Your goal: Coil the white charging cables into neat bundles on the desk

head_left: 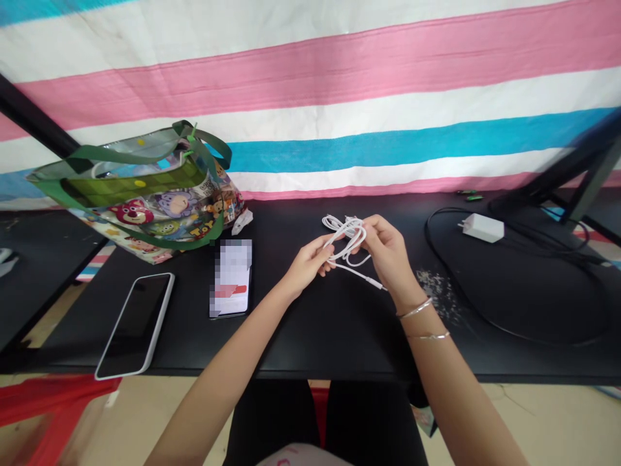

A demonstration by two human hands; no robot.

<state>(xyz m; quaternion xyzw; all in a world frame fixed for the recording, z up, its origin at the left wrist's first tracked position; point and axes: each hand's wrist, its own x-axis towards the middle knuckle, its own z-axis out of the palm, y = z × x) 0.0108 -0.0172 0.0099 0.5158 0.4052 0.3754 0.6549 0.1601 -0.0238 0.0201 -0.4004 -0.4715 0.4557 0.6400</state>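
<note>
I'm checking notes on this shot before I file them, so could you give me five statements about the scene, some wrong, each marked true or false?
1. The left hand and right hand both hold the white cable. True.
2. The bracelets are on the left arm. False: the two bracelets are on the right arm.
3. The white charger lies on the black table, to the right of the hands. True.
4. The white-edged phone has its screen lit. False: the white-edged phone is dark; the other phone is lit.
5. The bag stands right of the hands. False: the bag stands to their left.
</note>
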